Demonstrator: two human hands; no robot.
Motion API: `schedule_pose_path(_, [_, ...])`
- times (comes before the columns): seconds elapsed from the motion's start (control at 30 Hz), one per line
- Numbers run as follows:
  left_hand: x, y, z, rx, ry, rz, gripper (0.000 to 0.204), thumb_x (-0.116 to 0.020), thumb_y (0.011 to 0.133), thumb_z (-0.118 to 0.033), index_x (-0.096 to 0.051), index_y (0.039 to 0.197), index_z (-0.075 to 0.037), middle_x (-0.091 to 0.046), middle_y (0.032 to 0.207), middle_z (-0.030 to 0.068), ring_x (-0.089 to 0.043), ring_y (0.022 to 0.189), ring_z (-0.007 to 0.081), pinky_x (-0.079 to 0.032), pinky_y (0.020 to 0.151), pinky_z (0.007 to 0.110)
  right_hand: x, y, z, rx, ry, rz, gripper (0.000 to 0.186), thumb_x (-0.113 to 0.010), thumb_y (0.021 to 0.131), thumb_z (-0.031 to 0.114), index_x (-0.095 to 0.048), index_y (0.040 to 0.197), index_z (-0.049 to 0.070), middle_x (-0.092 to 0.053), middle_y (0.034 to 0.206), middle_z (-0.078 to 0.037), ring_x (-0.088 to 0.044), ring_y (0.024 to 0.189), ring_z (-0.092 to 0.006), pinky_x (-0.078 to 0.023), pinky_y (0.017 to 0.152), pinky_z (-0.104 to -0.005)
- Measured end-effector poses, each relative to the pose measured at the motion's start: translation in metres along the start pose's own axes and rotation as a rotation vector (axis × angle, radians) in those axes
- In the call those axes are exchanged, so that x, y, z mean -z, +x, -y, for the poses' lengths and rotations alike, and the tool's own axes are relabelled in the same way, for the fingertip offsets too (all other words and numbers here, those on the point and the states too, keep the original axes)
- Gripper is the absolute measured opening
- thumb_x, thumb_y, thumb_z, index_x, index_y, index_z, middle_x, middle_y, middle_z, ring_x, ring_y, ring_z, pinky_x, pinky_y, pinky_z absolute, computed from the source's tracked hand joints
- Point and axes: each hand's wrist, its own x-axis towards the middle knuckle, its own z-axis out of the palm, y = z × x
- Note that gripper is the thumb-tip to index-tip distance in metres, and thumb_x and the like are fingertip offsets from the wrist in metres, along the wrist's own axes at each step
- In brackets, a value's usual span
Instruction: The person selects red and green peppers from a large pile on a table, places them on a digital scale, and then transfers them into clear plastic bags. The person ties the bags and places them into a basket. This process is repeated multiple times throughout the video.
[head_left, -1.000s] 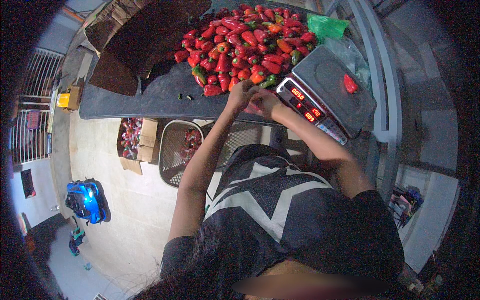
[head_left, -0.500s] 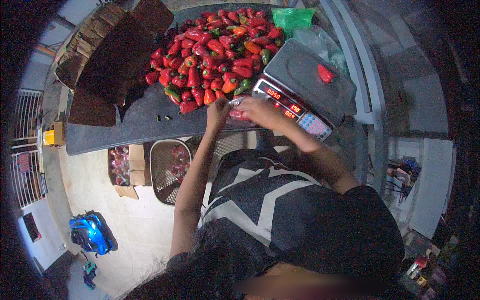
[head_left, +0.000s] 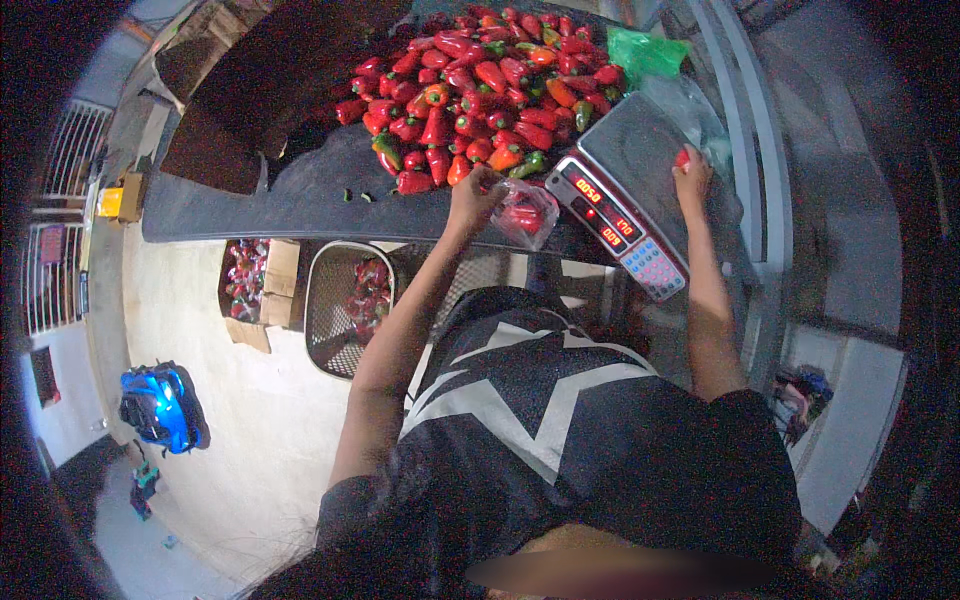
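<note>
A clear plastic bag with red peppers [head_left: 526, 214] hangs from my left hand [head_left: 472, 202], whose fingers are pinched on it at the table's near edge. My right hand [head_left: 694, 182] reaches over the pan [head_left: 632, 145] of a digital scale [head_left: 612, 228], with fingers closed round a single red pepper [head_left: 682, 157]. Just beyond my left hand lies a large heap of mostly red peppers [head_left: 468, 75], a few orange or green, on the dark tabletop [head_left: 250, 210].
An open brown cardboard box [head_left: 208, 130] occupies the table's left end. Green plastic [head_left: 642, 48] lies behind the scale. Below stand a plastic basket [head_left: 330, 350] and a carton [head_left: 280, 280], both holding red bundles. A shiny blue object [head_left: 160, 405] rests on the floor, left.
My right hand has left the plastic bag beside my left hand and moved right onto the scale, closing on the pepper there. My left hand still grips the bag.
</note>
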Motion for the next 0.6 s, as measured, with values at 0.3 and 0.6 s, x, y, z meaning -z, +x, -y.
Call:
schedule_pose_path(0.3, [-0.007, -0.002, -0.007, -0.05, 0.032, -0.066, 0.021, -0.066, 0.076, -0.012, -0.059, 0.091, 0.001, -0.062, 0.077, 0.0103, -0.061, 0.074, 0.0178, -0.047, 0.066, 0.031, 0.047, -0.102, 0.187, 0.614, 0.607, 0.359, 0.048, -0.071, 0.063, 0.005, -0.052, 0.107, 0.005, -0.053, 0.1, -0.016, -0.051, 0.1, -0.0332, -0.041, 0.089, -0.0406])
schedule_pose_path(0.6, [-0.006, -0.007, -0.004, 0.035, 0.102, -0.112, 0.023, -0.064, 0.079, -0.016, -0.061, 0.094, 0.001, -0.066, 0.081, 0.0124, -0.063, 0.072, 0.0172, -0.049, 0.066, 0.032, -0.022, -0.117, 0.224, 0.756, 0.215, 0.495, 0.032, -0.054, 0.08, 0.007, -0.051, 0.106, -0.01, -0.051, 0.106, -0.026, -0.047, 0.106, -0.0389, -0.037, 0.095, -0.0449])
